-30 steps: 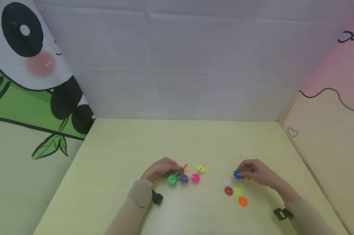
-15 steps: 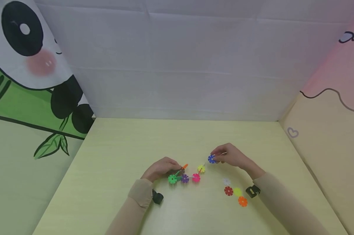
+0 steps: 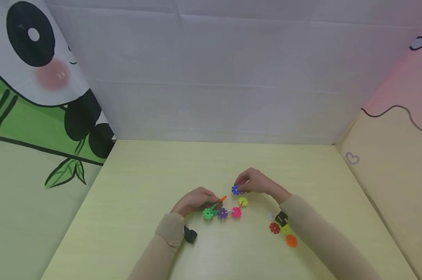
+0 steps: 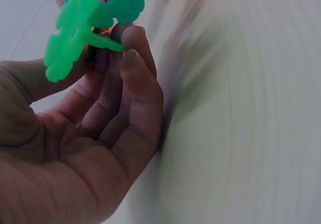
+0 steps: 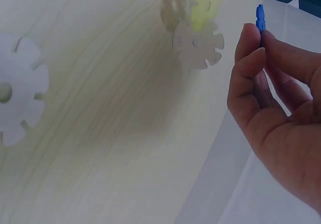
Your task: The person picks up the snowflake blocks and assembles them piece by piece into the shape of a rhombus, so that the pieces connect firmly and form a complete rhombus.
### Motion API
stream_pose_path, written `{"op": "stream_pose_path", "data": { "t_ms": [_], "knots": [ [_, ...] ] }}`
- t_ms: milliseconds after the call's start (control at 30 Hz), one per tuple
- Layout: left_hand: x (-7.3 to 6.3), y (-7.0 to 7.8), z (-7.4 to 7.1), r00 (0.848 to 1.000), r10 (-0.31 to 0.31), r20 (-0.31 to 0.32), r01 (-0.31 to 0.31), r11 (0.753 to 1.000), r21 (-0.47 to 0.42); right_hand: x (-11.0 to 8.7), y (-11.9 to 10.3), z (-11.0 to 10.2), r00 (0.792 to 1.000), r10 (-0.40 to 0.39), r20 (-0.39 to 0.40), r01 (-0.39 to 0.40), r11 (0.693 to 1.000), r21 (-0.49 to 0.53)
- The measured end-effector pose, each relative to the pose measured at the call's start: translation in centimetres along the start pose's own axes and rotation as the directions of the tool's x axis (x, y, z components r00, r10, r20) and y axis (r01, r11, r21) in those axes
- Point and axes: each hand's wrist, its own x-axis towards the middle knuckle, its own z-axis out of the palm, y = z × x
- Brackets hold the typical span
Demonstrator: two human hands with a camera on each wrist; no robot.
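My left hand [image 3: 193, 201] holds one end of a curved chain of interlocked snowflake discs. In the chain are a green disc [image 3: 208, 213], a purple disc [image 3: 222, 213], a pink disc [image 3: 236, 212], a yellow disc [image 3: 243, 201] and an orange disc [image 3: 224, 198]. A whitish disc [image 5: 198, 45] sits at the chain's other end in the right wrist view. My left fingers partly hide the discs they grip. Above the chain, my right hand [image 3: 254, 182] pinches a blue snowflake disc [image 3: 236, 189] between thumb and fingers, apart from the whitish disc.
Loose on the table [image 3: 155, 167] at the right lie a red disc [image 3: 274, 228], an orange disc [image 3: 291, 241], a yellow disc [image 3: 285, 230] and a white disc [image 5: 22, 88]. My right sleeve [image 3: 319, 229] passes beside them. A pale wall [image 3: 211, 112] stands behind the table.
My right hand has carried the blue disc leftward from beside the loose discs to above the chain. The left hand and the chain have stayed almost where they were.
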Motion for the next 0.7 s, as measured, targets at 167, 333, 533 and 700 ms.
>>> {"op": "stream_pose_path", "data": {
  "t_ms": [167,333,533,700],
  "knots": [
    [-0.1,0.1,-0.1,1.000,-0.014,-0.013,0.014,1.000,0.018,0.8,-0.4,0.7,1.000,0.008,0.026,-0.007,0.999,-0.035],
    [-0.3,0.4,-0.2,1.000,-0.024,-0.017,0.025,0.999,0.027,1.3,-0.9,1.4,0.999,0.039,0.035,-0.037,0.997,-0.060],
    [-0.5,0.5,-0.2,0.999,-0.041,-0.017,0.042,0.999,0.032,1.4,-1.6,2.1,0.995,0.092,0.044,-0.088,0.993,-0.076],
    [-0.6,0.3,-0.3,0.999,-0.039,-0.016,0.039,0.999,0.014,1.2,-2.2,2.3,0.994,0.090,0.058,-0.087,0.995,-0.048]
  ]
}}
